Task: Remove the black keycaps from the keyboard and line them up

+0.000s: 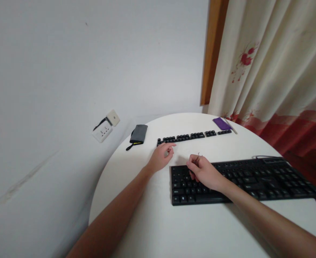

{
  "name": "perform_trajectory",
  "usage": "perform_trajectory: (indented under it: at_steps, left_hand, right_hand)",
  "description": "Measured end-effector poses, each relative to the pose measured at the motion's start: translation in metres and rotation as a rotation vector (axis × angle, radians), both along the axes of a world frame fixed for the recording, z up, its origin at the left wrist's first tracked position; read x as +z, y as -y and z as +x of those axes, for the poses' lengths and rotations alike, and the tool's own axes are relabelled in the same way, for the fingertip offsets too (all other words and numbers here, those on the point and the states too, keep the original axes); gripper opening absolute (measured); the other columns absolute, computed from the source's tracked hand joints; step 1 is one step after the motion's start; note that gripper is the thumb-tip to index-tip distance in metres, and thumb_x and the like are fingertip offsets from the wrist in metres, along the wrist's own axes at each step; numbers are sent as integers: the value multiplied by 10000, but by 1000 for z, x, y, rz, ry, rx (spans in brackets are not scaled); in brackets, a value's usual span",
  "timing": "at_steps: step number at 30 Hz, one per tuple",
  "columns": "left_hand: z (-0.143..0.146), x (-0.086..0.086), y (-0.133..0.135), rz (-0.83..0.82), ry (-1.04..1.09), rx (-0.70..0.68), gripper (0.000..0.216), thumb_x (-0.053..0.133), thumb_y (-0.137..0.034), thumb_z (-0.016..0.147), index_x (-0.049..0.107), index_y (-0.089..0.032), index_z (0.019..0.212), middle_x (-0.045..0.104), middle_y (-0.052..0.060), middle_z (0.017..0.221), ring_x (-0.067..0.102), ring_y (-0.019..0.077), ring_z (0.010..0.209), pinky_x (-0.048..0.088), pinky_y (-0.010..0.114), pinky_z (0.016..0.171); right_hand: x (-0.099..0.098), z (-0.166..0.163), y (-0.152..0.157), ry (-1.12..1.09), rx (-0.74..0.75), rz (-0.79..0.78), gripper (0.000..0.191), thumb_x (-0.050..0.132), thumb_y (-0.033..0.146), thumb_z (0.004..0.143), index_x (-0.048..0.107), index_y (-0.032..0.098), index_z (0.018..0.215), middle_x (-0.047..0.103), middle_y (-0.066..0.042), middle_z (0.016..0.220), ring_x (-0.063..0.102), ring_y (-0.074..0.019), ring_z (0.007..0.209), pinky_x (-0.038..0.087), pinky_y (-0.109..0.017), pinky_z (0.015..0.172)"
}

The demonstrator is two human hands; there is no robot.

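A black keyboard [254, 181] lies across the round white table [152, 222]. My right hand [204, 172] rests over the keyboard's upper left keys, its fingers closed round a thin wire tool whose loop sticks up above the knuckles. My left hand [161, 156] lies on the table just left of the keyboard, fingers curled in a pinch, close to the near end of a row of loose black keycaps [184, 137]. What that hand pinches, if anything, is too small to make out.
A grey pouch with a black strap [138, 135] lies at the table's back left edge. A purple flat object [221, 123] and a thin stick lie at the back right. A wall socket [104, 129] sits on the white wall; a flowered curtain [276, 71] hangs at right.
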State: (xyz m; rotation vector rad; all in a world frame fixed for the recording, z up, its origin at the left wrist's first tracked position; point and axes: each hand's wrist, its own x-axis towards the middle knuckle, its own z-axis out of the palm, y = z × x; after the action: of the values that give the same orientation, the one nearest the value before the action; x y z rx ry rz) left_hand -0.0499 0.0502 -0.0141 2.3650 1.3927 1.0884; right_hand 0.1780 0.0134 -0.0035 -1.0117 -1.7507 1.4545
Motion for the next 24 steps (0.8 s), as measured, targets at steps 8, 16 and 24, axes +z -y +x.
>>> perform_trajectory:
  at_steps: [8, 16, 24]
  left_hand:
    - [0, -1, -1, -1, 61, -11, 279, 523, -98, 871, 654, -188, 1100, 652, 6, 788, 606, 162, 813, 479, 297, 824]
    - [1, -1, -1, -10, 48, -17, 250, 535, -116, 871, 684, -188, 1058, 673, 32, 844, 615, 162, 816, 488, 298, 813]
    - [13, 12, 9, -80, 143, -84, 204, 516, -242, 954, 709, -184, 983, 706, 45, 838, 632, 185, 867, 477, 318, 848]
  right_hand:
    - [2, -1, 0, -33, -6, -48, 270, 511, 356, 931, 469, 215, 704, 546, 53, 495, 425, -79, 376, 309, -191, 391]
    - [2, 0, -8, -77, -60, -161, 235, 532, 362, 879, 466, 219, 704, 543, 58, 437, 422, -85, 322, 260, -186, 340]
    - [0, 1, -6, -217, -164, 77, 281, 543, 408, 928, 491, 210, 736, 574, 41, 564, 487, -94, 454, 381, -211, 458]
